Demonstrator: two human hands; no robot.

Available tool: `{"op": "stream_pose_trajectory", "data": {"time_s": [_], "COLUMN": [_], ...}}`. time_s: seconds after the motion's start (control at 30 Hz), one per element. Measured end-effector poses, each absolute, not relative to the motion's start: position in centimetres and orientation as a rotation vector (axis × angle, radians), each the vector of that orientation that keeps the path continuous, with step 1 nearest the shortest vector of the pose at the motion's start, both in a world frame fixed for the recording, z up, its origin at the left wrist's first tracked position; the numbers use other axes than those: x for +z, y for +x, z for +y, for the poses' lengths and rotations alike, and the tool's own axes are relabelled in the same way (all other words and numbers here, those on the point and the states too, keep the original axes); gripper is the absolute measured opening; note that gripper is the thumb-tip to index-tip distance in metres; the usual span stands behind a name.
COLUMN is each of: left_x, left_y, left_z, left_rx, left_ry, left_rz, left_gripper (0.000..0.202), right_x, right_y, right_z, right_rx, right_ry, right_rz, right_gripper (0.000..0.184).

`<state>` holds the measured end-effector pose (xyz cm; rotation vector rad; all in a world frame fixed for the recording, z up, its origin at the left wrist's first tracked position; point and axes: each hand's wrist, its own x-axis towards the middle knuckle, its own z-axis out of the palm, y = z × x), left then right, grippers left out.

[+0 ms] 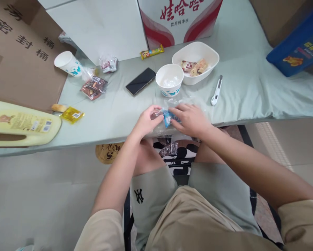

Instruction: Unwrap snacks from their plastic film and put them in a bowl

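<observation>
A small blue-and-white snack packet [168, 119] lies at the table's front edge between my hands, among crinkled clear plastic film [161, 131]. My left hand [147, 121] is curled at the packet's left side, thumb and fingers closed around a bit of the clear film. From the right, my right hand [190, 119] has its fingers bent over the packet, holding it. Just beyond them stands a white paper cup [169, 91] with a blue leaf print and clear plastic inside. Behind that cup, a white bowl [210, 59] holds wrapped snacks [199, 67].
A white box cutter [217, 91] lies right of the bowl, a black phone [141, 81] left of the cup. Farther left are brown snack packets [94, 87], a tilted paper cup [67, 63], a yellow packet [72, 115] and a yellow jug [25, 123]. Boxes [182, 21] line the back.
</observation>
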<state>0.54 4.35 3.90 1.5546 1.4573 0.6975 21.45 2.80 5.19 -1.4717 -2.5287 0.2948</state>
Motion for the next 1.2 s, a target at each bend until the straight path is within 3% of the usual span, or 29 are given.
{"op": "stream_pose_trajectory", "data": {"time_s": [0.23,0.5,0.63,0.87,0.93,1.03,1.13,1.2], "left_x": [3.7,1.1,0.2,0.4,0.5,0.7,0.9,1.1], "left_y": [2.5,0.3,-0.5,-0.5,-0.4,-0.1,-0.1,-0.7], "left_z": [3.8,5.7,5.7,5.8,5.7,5.5,5.8,6.5], "left_rx": [1.058,1.161,1.187,1.137,1.130,1.126,1.076,1.038], "left_ry": [1.157,1.173,1.230,1.290,1.273,1.201,1.118,1.079], "left_rz": [1.389,1.579,1.573,1.606,1.607,1.573,1.554,1.593], "left_gripper": [0.005,0.009,0.012,0.013,0.012,0.010,0.010,0.012], "right_x": [3.4,3.4,5.0,10.1,10.4,8.4,4.3,1.6], "right_y": [21.9,23.5,24.9,28.2,27.8,26.1,24.9,24.9], "right_z": [3.7,3.5,4.4,15.6,16.1,12.2,6.8,4.6], "right_rx": [0.615,0.864,0.749,0.129,0.051,0.098,0.270,0.309], "right_ry": [-1.230,-1.258,-1.181,-1.350,-1.376,-1.289,-1.113,-1.108], "right_rz": [-2.455,-2.156,-2.077,-2.044,-2.063,-2.188,-2.447,-2.511], "right_gripper": [0.073,0.061,0.052,0.059,0.052,0.030,0.029,0.039]}}
